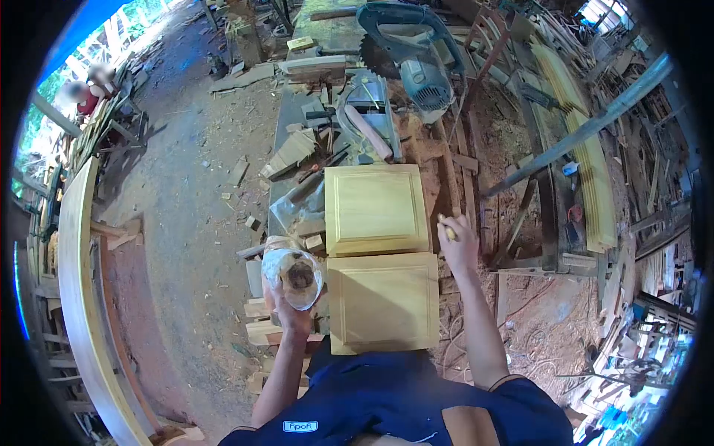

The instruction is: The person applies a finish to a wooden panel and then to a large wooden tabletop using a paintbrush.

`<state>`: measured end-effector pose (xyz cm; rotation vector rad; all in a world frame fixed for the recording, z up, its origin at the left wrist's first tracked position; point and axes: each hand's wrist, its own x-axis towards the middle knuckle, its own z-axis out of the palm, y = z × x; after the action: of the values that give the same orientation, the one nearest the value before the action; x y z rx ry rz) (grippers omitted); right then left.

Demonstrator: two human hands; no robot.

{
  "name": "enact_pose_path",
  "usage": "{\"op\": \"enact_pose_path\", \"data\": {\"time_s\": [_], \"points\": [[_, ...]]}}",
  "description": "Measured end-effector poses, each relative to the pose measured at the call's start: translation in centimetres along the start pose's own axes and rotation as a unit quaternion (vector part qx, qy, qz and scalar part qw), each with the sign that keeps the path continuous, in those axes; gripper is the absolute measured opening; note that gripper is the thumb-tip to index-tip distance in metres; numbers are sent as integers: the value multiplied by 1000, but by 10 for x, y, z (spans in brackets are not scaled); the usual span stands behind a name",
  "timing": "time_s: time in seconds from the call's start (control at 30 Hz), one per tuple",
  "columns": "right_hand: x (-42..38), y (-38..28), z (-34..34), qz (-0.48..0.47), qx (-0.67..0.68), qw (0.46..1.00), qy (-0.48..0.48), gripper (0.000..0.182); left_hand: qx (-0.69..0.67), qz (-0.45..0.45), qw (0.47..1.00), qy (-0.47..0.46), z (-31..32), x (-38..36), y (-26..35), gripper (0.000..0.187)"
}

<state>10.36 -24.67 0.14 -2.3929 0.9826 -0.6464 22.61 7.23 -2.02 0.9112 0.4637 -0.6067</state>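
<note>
My left hand [291, 311] is wrapped round a whitish container [303, 299] with something brown inside, left of the two wooden panels. My right hand [460, 241] is closed on a small yellowish object [448, 231], too small to name, to the right of the panels. The upper panel [375, 208] and the lower panel [383, 305] lie flat, one beyond the other, each with a raised rectangular centre. A shadow falls across the lower panel. Neither hand touches the panels.
A circular saw [425, 83] stands at the far end of the bench [297, 111]. Wood offcuts [291, 152] lie left of the panels. A metal pole [587, 130] slants at right, and a long board [78, 297] stands at left. Two people [89, 97] are at far left.
</note>
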Motion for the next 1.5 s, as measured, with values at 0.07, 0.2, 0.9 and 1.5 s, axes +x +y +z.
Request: {"op": "enact_pose_path", "data": {"time_s": [0.07, 0.2, 0.9, 1.5], "points": [[-9, -12, 17, -71, -82, 993, -35, 15, 10, -8, 1000, -1, 4, -5, -2, 60], [-25, -73, 63, -176, -42, 980, -86, 22, 24, -4, 1000, -4, 7, -8, -2, 63], [39, -38, 38, -80, -43, 995, -37, 15, -38, -2, 998, -40, -3, 15, 25, 58], [73, 13, 43, 142, 85, 974, -152, 29, -32, -21, 999, -18, -4, 18, 24, 63]]}}
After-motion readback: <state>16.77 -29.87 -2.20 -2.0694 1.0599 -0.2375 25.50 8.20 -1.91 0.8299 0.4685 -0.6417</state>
